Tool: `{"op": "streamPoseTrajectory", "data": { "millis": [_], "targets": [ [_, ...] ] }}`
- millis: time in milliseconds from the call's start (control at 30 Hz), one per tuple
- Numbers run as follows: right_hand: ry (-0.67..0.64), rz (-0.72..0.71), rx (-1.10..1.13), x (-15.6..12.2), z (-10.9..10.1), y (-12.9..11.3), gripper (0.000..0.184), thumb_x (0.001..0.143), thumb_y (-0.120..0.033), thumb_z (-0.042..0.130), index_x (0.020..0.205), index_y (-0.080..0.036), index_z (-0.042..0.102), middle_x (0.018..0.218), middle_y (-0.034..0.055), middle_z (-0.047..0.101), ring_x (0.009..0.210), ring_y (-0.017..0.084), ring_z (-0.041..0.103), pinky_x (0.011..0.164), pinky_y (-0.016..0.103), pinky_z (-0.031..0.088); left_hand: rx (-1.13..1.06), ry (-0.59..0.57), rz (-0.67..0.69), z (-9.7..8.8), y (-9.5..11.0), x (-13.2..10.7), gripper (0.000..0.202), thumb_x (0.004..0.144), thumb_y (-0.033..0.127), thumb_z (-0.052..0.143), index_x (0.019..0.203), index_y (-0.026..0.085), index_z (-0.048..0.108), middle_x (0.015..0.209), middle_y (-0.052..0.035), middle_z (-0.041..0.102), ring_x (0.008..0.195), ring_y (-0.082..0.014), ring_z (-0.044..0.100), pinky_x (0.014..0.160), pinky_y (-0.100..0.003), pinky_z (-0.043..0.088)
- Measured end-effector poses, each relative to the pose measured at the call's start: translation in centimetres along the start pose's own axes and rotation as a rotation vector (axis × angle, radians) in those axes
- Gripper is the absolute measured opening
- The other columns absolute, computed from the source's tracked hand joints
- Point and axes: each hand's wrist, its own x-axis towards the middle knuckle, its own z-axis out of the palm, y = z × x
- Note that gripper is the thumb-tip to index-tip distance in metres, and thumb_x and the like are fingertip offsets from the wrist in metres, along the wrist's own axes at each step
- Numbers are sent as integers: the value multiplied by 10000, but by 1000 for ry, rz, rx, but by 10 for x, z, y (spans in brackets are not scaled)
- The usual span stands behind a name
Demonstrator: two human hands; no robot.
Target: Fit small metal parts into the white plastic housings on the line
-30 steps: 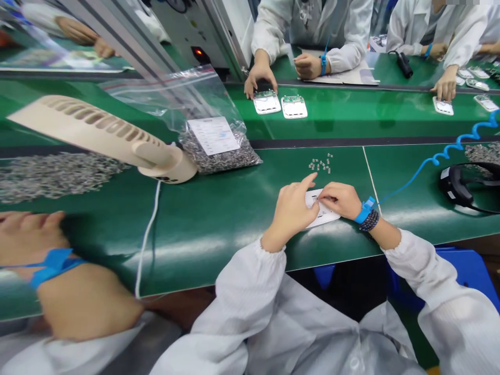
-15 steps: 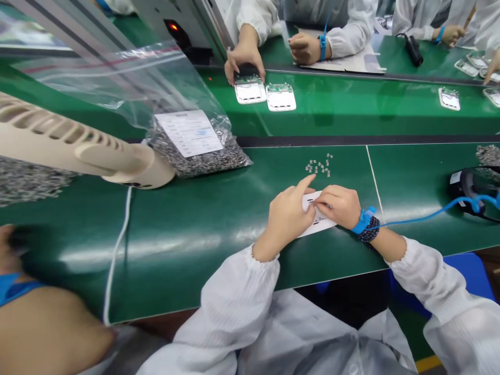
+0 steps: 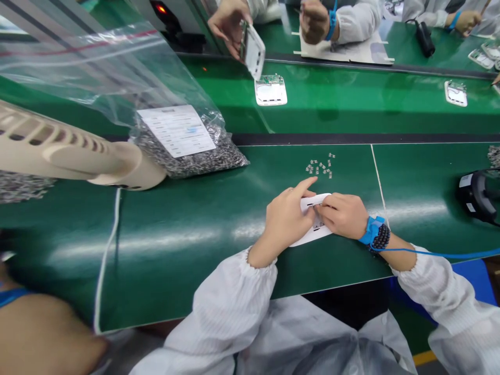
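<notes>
A white plastic casing (image 3: 310,237) with small dark slots lies angled on the green bench mat (image 3: 195,265), pinched between the left hand (image 3: 287,219) and right hand (image 3: 339,216). Just above it, tiny silvery metal parts (image 3: 320,166) lie loosely scattered in a small cluster.

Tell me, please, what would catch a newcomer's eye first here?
The left hand and right hand on a white casing at the centre of the green bench come first, with small metal parts just beyond. To the left lies a clear bag of similar parts, and at the top a co-worker's hand holds up another casing.
</notes>
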Motion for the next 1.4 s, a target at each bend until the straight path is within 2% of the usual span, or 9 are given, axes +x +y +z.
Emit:
{"op": "streamPoseTrajectory", "data": {
  "millis": [100,233,400,467,767,967,1133,1267,1400],
  "targets": [
    [-89,24,-2,0,-1,-2,266,982,-178,487,855,-193,720,767,54,662,717,158,554,603,322,344,-20,-5,33,-2,1,2,610,807,121,552,1388,301,578,1121,18,761,1082,-246,677,934,-404,559],
    [-39,59,79,-3,0,1,247,979,-201,509,896,-203,742,827,45,703,751,157,600,631,303,383,-57,20,24,1,0,2,594,794,125,576,1362,301,599,1084,19,767,1075,-248,684,977,-428,544],
    [13,189,191,-6,0,11,323,969,-216,512,1206,-235,731,828,29,712,761,155,630,677,272,440,-290,336,52,9,-13,-8,567,872,264,561,1432,221,488,1104,-39,757,1094,-224,692,1106,-446,474],
    [13,253,204,-5,1,14,345,943,-219,540,1234,-230,725,827,26,708,748,156,629,661,270,436,-346,368,62,12,-21,-13,583,881,328,572,1438,196,465,1166,-73,742,1149,-235,677,1120,-452,462],
    [-50,465,290,7,5,12,223,829,-222,683,1020,-264,790,739,-8,657,736,161,606,630,263,401,-289,191,74,21,-30,-24,753,806,387,638,1489,184,395,1280,-120,684,1152,-283,662,1052,-476,497],
    [117,472,445,4,8,26,160,885,-216,663,967,-202,800,725,4,665,660,133,582,661,256,430,-111,152,126,13,-20,-27,761,815,348,629,1511,188,366,1382,-141,617,1287,-315,569,1119,-522,428],
    [263,559,440,2,10,47,168,899,-230,642,934,-187,801,699,11,667,624,138,566,665,271,442,192,16,247,7,-6,-37,1020,698,400,805,1567,219,303,1529,-179,481,1400,-399,448,1125,-553,401],
    [313,549,438,-1,12,53,191,901,-276,623,880,-198,796,682,13,671,605,139,563,643,270,439,348,93,93,-5,-19,-56,964,746,370,759,1579,226,296,1436,-194,564,1277,-409,548,1009,-531,480],
    [332,535,426,-3,13,53,204,904,-287,610,862,-206,793,680,16,672,598,141,567,628,268,435,410,274,-163,-32,-63,-87,895,837,504,652,1585,204,263,1393,-243,574,1232,-482,555,931,-608,499]
  ]
}}
